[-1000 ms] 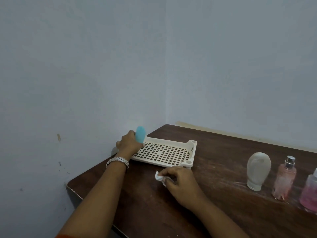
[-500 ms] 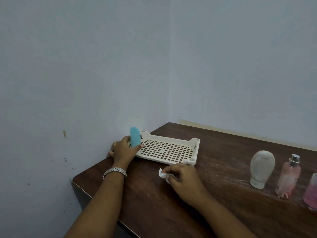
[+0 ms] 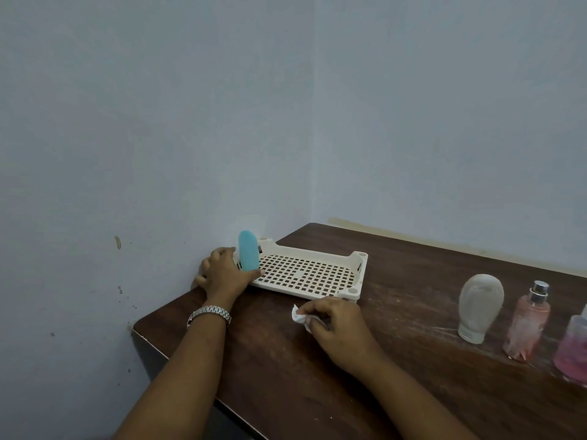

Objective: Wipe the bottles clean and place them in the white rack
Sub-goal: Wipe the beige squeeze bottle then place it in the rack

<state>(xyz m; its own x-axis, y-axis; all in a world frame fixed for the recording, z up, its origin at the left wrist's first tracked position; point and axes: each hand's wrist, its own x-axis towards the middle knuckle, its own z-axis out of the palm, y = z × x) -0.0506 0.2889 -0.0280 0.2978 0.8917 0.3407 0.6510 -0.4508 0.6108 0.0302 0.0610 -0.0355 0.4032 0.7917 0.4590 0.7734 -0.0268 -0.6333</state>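
The left hand (image 3: 224, 274) gripped the blue bottle (image 3: 248, 250) upright at the left end of the white rack (image 3: 305, 271), while the right hand (image 3: 336, 331) pinched a crumpled white wipe (image 3: 298, 316) on the tabletop (image 3: 413, 296).

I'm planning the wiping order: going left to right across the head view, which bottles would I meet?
From the left: blue bottle → white squeeze bottle → pink spray bottle → pink bottle, cut off at the right edge.
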